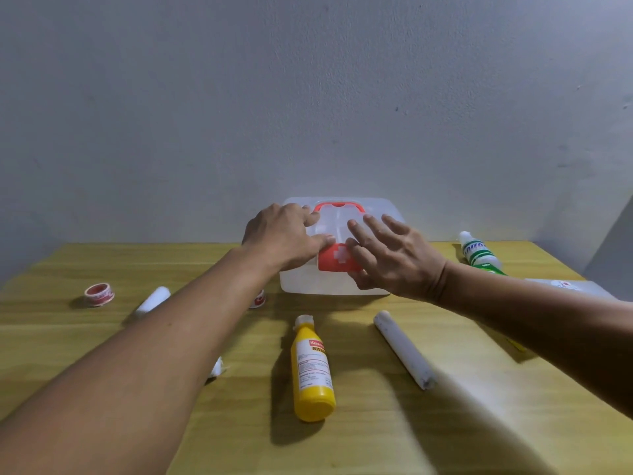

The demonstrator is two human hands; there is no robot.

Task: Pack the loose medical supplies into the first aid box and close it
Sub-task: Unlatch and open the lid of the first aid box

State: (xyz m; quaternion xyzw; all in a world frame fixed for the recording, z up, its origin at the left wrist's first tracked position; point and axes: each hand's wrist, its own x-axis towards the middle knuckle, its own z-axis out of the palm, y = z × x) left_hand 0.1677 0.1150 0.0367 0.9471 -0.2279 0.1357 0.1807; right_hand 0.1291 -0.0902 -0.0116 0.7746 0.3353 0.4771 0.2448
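A translucent white first aid box [305,284] with a red handle and a red latch bearing a white cross stands shut at the table's far middle. My left hand [281,240] rests on the lid's left side, thumb touching the latch. My right hand [394,257] hovers at the latch's right with fingers spread, holding nothing. A yellow bottle [312,370] and a white roll [404,349] lie in front of the box. A red-and-white tape roll [99,293] and a white bandage roll [152,301] lie at the left.
A green-and-white bottle [478,252] lies at the right of the box, a flat white packet [568,286] beyond my right forearm. A small white piece [216,366] and a small red-white item [258,299] peek out beside my left forearm. The wooden table [376,440] meets a grey wall.
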